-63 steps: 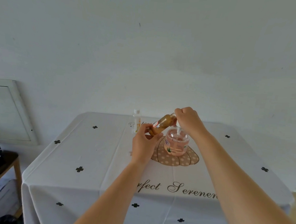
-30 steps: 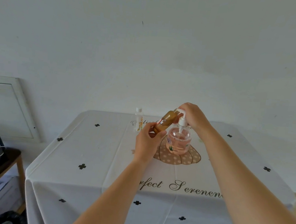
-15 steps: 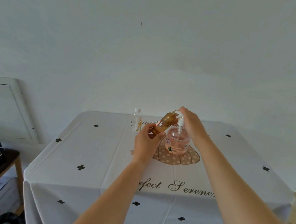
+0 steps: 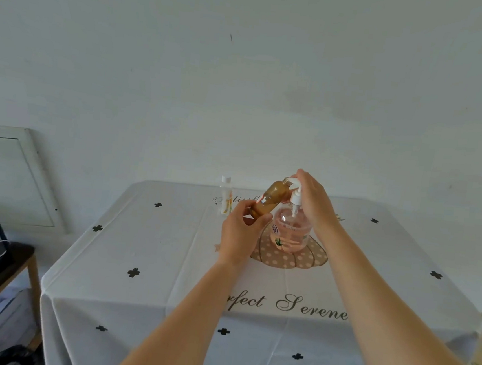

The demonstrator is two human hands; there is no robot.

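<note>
Left grip (image 4: 241, 232) holds the small brown bottle (image 4: 272, 198) tilted above the tabletop (image 4: 168, 249), mouth at the soap dispenser's (image 4: 289, 231) nozzle. Right grip (image 4: 313, 201) presses its pump with relaxed fingers. Filling seems under way, capping left.

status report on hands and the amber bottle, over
Left hand grips amber bottle, tilted, mouth at the pump head. Right hand rests on that pump, pink dispenser upright. Small clear bottle stands behind, apart.

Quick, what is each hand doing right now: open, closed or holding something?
Left hand: holding the tilted amber bottle, fingers curled round its base.
Right hand: open, fingers laid on the pump head of the pink soap dispenser.
</note>
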